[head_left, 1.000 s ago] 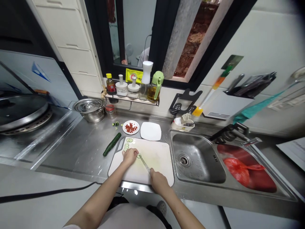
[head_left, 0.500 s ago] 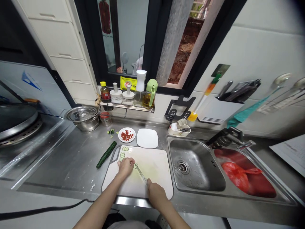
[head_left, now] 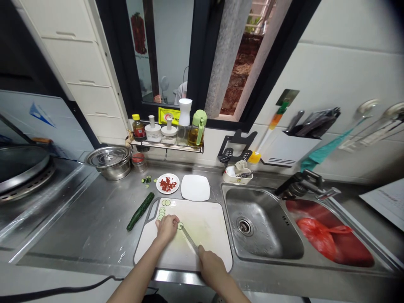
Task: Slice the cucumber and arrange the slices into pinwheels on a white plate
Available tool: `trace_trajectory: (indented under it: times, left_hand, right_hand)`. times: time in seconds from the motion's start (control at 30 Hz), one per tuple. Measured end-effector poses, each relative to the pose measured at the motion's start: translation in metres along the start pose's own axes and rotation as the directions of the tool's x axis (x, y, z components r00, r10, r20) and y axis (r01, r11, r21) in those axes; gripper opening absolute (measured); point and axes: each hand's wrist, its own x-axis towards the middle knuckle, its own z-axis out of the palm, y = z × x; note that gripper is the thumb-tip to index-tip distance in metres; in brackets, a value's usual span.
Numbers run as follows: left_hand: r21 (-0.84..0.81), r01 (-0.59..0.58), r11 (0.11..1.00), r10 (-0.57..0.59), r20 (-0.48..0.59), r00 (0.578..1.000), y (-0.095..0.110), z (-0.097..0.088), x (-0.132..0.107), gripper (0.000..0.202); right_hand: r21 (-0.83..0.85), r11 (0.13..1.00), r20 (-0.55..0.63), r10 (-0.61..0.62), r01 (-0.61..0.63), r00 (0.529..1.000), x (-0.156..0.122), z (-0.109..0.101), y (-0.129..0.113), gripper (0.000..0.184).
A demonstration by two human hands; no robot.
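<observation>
My right hand [head_left: 212,266] is closed round the handle of a kitchen knife [head_left: 190,240], whose blade points up and left over the white cutting board [head_left: 211,219]. At the blade's tip lies a cucumber slice [head_left: 180,226]. My left hand [head_left: 168,228] rests on the board with its fingers curled together, close to that slice; whatever they grip is hidden. Beyond it, several cucumber slices [head_left: 162,212] lie along the board's upper left, partly covered by the hand. A whole cucumber [head_left: 140,211] lies on the counter left of the board.
Behind the board stand a plate of chopped red pieces [head_left: 168,184] and a white square plate [head_left: 195,187]. A lidded steel pot [head_left: 110,162] is at the left, near cucumber scraps [head_left: 147,179]. The sink [head_left: 265,227] adjoins the board's right; a red bag [head_left: 318,237] lies beyond.
The camera view has tilted up slightly, so the counter sits lower in the picture. Both hands, the knife and the slices keep nearly the same places on the board.
</observation>
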Motion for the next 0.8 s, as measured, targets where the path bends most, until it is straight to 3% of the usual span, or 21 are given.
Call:
trace_trajectory:
  times: [0.33, 0.8]
  left_hand:
    - [0.028, 0.006, 1.000, -0.006, -0.011, 1.000, 0.005, 0.000, -0.002, 0.017]
    - [0.042, -0.011, 0.999, 0.012, -0.034, 0.999, 0.007, 0.001, -0.008, 0.014]
  right_hand:
    - [0.011, 1.000, 0.038, 0.008, -0.008, 0.999, -0.004, -0.001, 0.003, 0.040]
    - [0.058, 0.998, 0.020, 0.034, -0.035, 0.999, -0.007, -0.011, 0.003, 0.029]
